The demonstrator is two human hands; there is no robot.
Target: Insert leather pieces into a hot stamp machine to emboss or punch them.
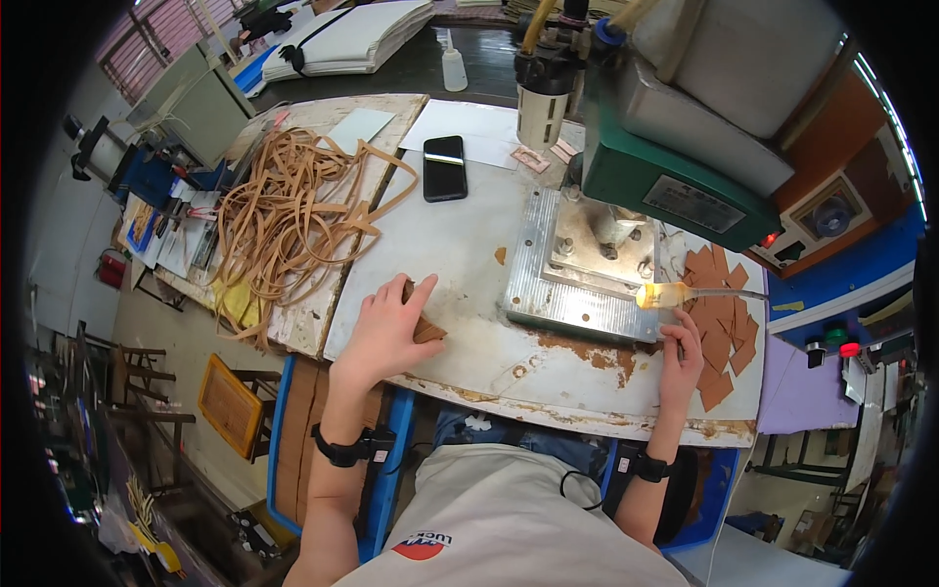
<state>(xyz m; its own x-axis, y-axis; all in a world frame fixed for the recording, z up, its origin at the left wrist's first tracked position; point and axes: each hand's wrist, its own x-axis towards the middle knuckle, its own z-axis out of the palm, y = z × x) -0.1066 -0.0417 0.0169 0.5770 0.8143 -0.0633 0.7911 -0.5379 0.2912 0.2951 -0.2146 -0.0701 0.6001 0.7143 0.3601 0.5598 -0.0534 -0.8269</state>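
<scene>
My left hand (389, 331) is on the white worktable, thumb and fingers curled around a small stack of brown leather-like pieces (427, 331). Most of that stack is hidden under the palm. To the right, my right hand (682, 357) rests at the front right corner of the metal press plate (577, 264). Its fingers point up, slightly bent, and nothing shows between them. Just above those fingertips glows a small lamp (663, 295) on a bendable neck. Beside this hand lies a loose pile of flat brown pieces (719, 318).
The green press head (675, 181) overhangs the plate. A tangle of tan strips (293, 215) covers the table's left part. A black phone (445, 176) lies toward the back, with a white squeeze bottle (453, 68) beyond. Blue bins (284, 450) stand below the front edge.
</scene>
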